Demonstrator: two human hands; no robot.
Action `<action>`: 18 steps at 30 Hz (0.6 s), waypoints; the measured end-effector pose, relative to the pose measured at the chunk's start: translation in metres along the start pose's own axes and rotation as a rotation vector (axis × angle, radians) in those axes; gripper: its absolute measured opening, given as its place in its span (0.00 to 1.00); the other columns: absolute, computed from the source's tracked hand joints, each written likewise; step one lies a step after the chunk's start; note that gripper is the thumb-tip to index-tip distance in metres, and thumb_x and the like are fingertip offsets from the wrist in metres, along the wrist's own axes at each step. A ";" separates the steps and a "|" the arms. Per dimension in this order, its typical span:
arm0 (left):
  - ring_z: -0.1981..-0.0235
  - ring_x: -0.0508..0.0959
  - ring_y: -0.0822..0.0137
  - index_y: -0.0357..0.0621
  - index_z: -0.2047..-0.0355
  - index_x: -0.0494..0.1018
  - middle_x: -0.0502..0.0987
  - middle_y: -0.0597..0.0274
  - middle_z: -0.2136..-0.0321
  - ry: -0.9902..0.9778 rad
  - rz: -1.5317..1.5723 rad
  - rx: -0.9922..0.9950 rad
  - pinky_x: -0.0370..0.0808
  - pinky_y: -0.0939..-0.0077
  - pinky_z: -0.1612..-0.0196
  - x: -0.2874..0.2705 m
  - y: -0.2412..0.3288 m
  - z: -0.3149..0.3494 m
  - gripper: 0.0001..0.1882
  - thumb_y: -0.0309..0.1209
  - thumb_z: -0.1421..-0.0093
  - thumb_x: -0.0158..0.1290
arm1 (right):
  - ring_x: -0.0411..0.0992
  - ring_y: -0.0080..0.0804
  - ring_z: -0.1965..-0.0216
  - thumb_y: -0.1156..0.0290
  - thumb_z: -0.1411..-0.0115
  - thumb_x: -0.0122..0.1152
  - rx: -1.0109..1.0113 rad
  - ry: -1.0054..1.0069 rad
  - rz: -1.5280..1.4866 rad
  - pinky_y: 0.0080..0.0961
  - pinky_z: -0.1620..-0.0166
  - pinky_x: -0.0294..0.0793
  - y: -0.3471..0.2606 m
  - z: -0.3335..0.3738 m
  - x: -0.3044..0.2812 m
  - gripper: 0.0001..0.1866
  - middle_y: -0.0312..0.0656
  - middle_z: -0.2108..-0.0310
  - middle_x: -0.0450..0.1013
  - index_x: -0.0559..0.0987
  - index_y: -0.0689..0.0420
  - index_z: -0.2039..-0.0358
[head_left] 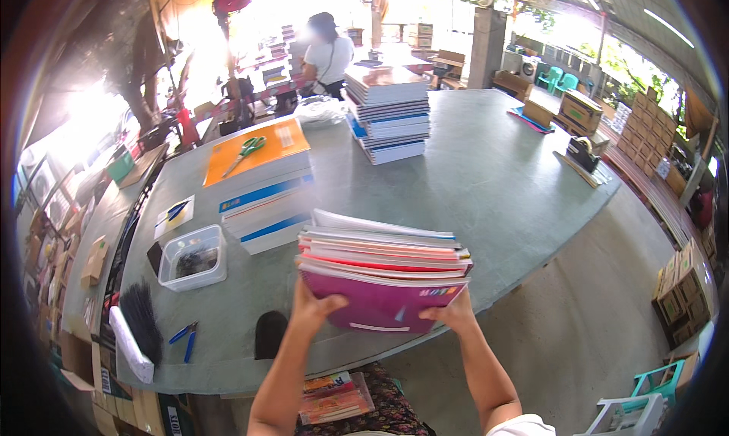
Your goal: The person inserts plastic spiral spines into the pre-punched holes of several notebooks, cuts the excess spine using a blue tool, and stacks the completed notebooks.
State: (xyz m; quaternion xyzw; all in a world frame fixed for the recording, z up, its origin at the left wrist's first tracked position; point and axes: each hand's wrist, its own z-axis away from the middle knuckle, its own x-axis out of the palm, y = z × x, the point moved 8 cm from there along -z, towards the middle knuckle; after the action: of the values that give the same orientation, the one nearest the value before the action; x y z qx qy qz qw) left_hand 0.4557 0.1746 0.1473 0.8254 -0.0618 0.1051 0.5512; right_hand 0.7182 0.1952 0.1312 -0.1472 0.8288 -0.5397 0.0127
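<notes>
My left hand (314, 308) and my right hand (456, 312) grip a thick stack of books (380, 293) by its two sides. The stack is tilted at the table's near edge, a purple cover facing me, with my thumbs over that cover and most other fingers hidden. White, pink and red edges show along its top. Left of it stands a taller pile of books (277, 200) with an orange cover (285, 143) on top. Green-handled scissors (244, 155) lie on that cover. Beside my left forearm is a dark rounded flat piece (270, 335).
On the grey-green table (486, 166) stand another tall book pile (391, 117), a clear plastic tub (216, 273) with dark bits, blue pliers (190, 343), black bristles (140, 314) and a tape dispenser (583, 153). A person (330, 55) stands beyond. Cartons (683, 284) are at right.
</notes>
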 end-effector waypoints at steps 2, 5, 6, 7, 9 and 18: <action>0.50 0.67 0.63 0.39 0.40 0.48 0.66 0.56 0.52 0.103 0.000 0.022 0.67 0.69 0.49 0.006 -0.003 -0.004 0.57 0.37 0.66 0.72 | 0.67 0.26 0.53 0.67 0.66 0.78 0.145 0.050 0.025 0.27 0.50 0.68 0.010 -0.004 0.006 0.46 0.42 0.53 0.68 0.62 0.62 0.48; 0.49 0.67 0.61 0.40 0.40 0.47 0.65 0.56 0.52 0.086 0.101 -0.035 0.65 0.68 0.47 0.018 0.009 -0.012 0.59 0.41 0.67 0.72 | 0.69 0.27 0.55 0.68 0.65 0.78 0.095 0.076 0.035 0.26 0.52 0.70 0.003 -0.013 -0.002 0.46 0.42 0.54 0.68 0.60 0.62 0.48; 0.49 0.67 0.61 0.40 0.40 0.47 0.65 0.56 0.52 0.079 0.097 -0.040 0.65 0.68 0.47 0.012 0.010 -0.013 0.59 0.41 0.67 0.72 | 0.69 0.27 0.54 0.68 0.65 0.78 0.042 0.069 0.017 0.26 0.52 0.70 -0.004 -0.017 0.000 0.46 0.42 0.54 0.68 0.60 0.62 0.47; 0.49 0.66 0.62 0.40 0.39 0.47 0.65 0.56 0.52 0.044 0.053 0.028 0.65 0.68 0.47 0.008 0.017 -0.015 0.60 0.45 0.67 0.71 | 0.68 0.29 0.53 0.67 0.67 0.79 -0.009 0.096 -0.253 0.27 0.50 0.69 -0.010 -0.022 0.000 0.47 0.41 0.54 0.68 0.60 0.62 0.48; 0.49 0.66 0.64 0.38 0.40 0.48 0.67 0.58 0.53 0.135 -0.016 0.224 0.64 0.70 0.46 -0.009 0.029 -0.018 0.62 0.58 0.68 0.67 | 0.68 0.28 0.53 0.65 0.68 0.80 -0.082 0.119 -0.268 0.26 0.50 0.69 -0.035 -0.032 0.014 0.48 0.40 0.54 0.68 0.61 0.62 0.48; 0.56 0.70 0.70 0.33 0.48 0.60 0.71 0.60 0.56 -0.017 -0.063 0.074 0.67 0.75 0.51 -0.008 0.026 -0.023 0.52 0.54 0.66 0.68 | 0.67 0.25 0.55 0.60 0.71 0.81 -0.117 0.273 -0.166 0.24 0.51 0.68 -0.035 -0.037 0.001 0.50 0.37 0.58 0.67 0.61 0.61 0.49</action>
State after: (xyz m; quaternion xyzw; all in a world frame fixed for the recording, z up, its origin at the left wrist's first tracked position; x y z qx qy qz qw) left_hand 0.4401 0.1856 0.1773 0.8476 -0.0365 0.0827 0.5228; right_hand 0.7187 0.2154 0.1780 -0.1411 0.8379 -0.5045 -0.1531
